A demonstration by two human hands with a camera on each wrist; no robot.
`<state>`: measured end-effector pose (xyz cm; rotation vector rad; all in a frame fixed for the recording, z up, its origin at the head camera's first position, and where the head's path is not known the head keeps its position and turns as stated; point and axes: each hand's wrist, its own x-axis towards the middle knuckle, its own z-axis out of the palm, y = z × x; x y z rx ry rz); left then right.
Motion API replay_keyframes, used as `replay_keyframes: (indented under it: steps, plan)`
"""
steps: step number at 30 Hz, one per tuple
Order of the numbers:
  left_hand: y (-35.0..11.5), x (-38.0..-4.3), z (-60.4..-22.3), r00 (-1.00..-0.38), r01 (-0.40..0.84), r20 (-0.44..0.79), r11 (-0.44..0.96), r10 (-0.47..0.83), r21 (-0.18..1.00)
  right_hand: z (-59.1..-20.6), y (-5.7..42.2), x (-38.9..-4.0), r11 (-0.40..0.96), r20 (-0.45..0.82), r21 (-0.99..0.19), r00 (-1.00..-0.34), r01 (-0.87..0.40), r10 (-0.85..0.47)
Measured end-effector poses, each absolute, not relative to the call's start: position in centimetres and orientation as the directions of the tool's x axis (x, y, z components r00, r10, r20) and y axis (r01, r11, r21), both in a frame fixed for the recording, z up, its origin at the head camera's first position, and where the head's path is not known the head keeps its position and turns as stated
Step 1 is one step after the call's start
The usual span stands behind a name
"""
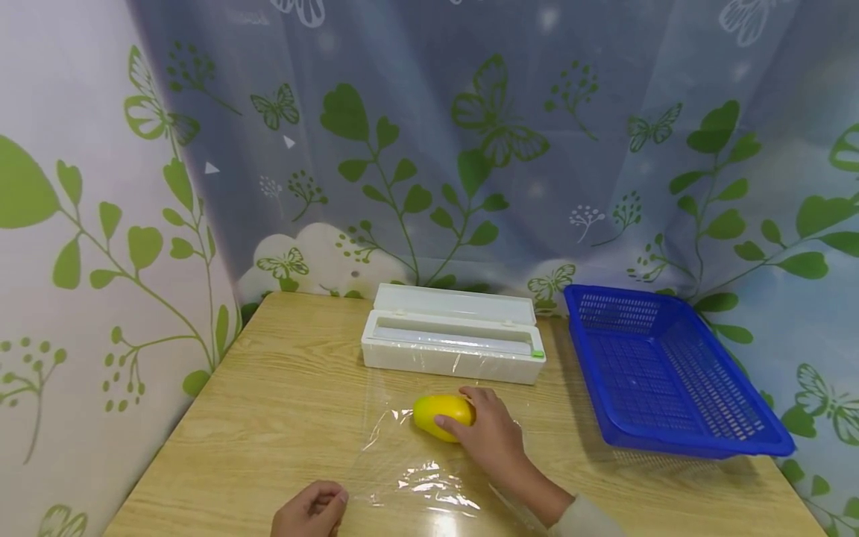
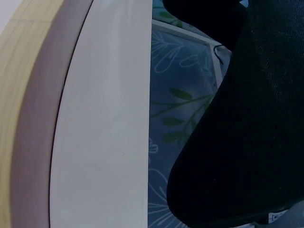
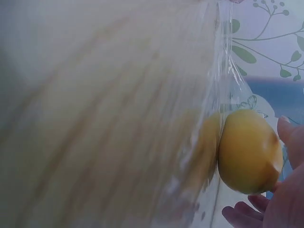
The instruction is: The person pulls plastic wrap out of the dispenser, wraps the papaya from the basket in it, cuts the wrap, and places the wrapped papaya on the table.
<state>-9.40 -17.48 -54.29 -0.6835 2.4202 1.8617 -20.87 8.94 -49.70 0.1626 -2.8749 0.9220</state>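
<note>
A yellow mango (image 1: 439, 416) lies on a sheet of clear cling film (image 1: 429, 477) spread over the table. My right hand (image 1: 493, 432) holds the mango's right end, thumb on the near side and fingers on the far side. In the right wrist view the mango (image 3: 249, 152) rests against the shiny film, beside the fingers (image 3: 243, 214). At the front left, my left hand (image 1: 312, 511) has curled fingers and pinches the film's near left corner. Behind the mango stands a white cling film dispenser (image 1: 450, 362), lid raised, with the film drawn out towards me.
A blue plastic basket (image 1: 590, 373) stands at the right of the wooden table (image 1: 221, 418). Patterned curtains (image 1: 429, 149) hang behind and at the sides. The left wrist view shows the table's edge (image 2: 28, 95) and dark clothing (image 2: 247, 142), not the hand.
</note>
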Motion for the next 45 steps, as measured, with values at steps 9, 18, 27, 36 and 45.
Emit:
replay_keyframes:
  steps: [9, 18, 27, 36, 45]
  plan:
    - [-17.4, -9.3, -54.3, -0.911, -0.343, -0.271, 0.206, -0.311, 0.917, -48.4, 11.7, -19.0, 0.812, 0.13, -0.571, -0.99, -0.122, -0.057]
    - [-17.6, -9.3, -54.3, -0.919, -0.32, -0.252, 0.203, -0.303, 0.925, -48.6, 14.9, -16.4, 0.834, 0.077, -0.548, -0.997, -0.068, -0.03]
    - [-17.6, -9.4, -54.4, -0.916, -0.332, -0.255, 0.228, -0.309, 0.915, -50.4, 18.7, -13.2, 0.825, -0.049, -0.562, -0.994, -0.055, -0.099]
    - [-17.7, -9.5, -54.3, -0.918, -0.329, -0.252, 0.234, -0.306, 0.915, -53.2, 23.2, -12.0, 0.691, 0.316, -0.334, -0.767, -0.641, -0.559]
    - [-17.6, -9.5, -54.3, -0.9, -0.376, -0.303, 0.206, -0.314, 0.903, -54.2, 23.2, -11.6, 0.677, 0.437, -0.309, -0.732, -0.668, -0.522]
